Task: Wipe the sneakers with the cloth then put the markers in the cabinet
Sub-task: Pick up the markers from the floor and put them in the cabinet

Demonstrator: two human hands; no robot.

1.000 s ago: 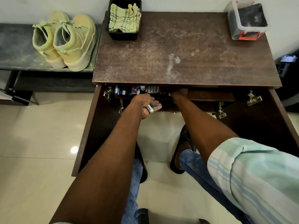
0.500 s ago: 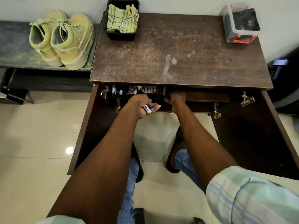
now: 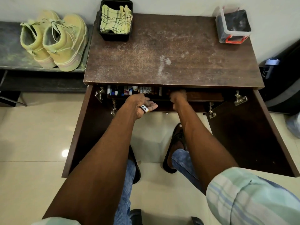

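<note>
The brown cabinet (image 3: 170, 54) stands with both doors swung open. A row of markers (image 3: 139, 90) lies on its upper shelf, just under the top. My left hand (image 3: 138, 103) is in front of that shelf and holds a white marker (image 3: 145, 108) between the fingers. My right hand (image 3: 178, 99) reaches to the shelf edge on the right of the row; its fingers are tucked under the top and hidden. Two yellow-green sneakers (image 3: 63, 44) sit on a low bench at the left. The checked cloth (image 3: 115, 20) lies in a black tub (image 3: 113, 37) on the cabinet's back left corner.
A clear plastic container (image 3: 233, 26) with a red clasp stands on the back right corner. The open left door (image 3: 87, 127) and right door (image 3: 251, 135) flank my arms. A dark appliance (image 3: 284, 82) is by the right wall. My sandalled feet are on the tiled floor below.
My right hand has drawn back a little from deep under the top to the shelf edge. My left hand stays in place with the white marker.
</note>
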